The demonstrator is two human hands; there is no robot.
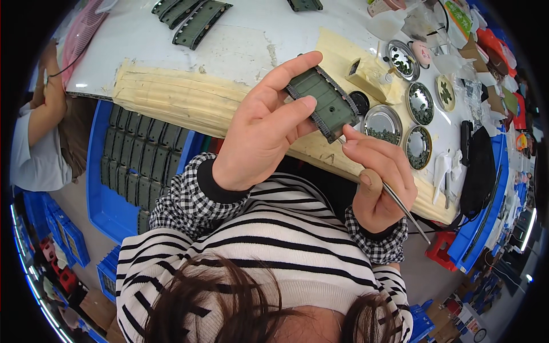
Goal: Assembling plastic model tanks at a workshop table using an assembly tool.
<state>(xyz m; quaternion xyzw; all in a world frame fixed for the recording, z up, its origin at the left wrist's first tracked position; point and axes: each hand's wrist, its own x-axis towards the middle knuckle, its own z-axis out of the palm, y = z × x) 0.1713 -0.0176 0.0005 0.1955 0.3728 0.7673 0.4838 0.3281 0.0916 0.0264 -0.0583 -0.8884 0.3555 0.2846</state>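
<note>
A person in a black-and-white striped top with checked cuffs works at a white bench, seen from above their head. Their left hand [260,134] is raised in front of the chest, fingers partly curled, pinching a dark green rectangular plastic part [327,102] with ribbed edges between thumb and fingertips. The part is tilted with its flat face toward the person, likely so its surface can be seen and worked on.

The right hand [378,186], just below and to the right of the part, is closed in a pen-like grip around a thin metal tool [407,212]. The tool's tip meets the lower edge of the green part; its long handle trails down and away past the wrist.

Beyond the hands, a strip of cream padding [171,97] covers the bench edge. Just past the right hand sit several round metal dishes [383,123] holding small dark green bits, close enough for easy reach. Below the left hand, at the person's left, a blue bin [103,194] holds rows of similar green parts. More green parts [191,17] lie far across the bench. Another person's arm [48,97] shows at the far left.
</note>
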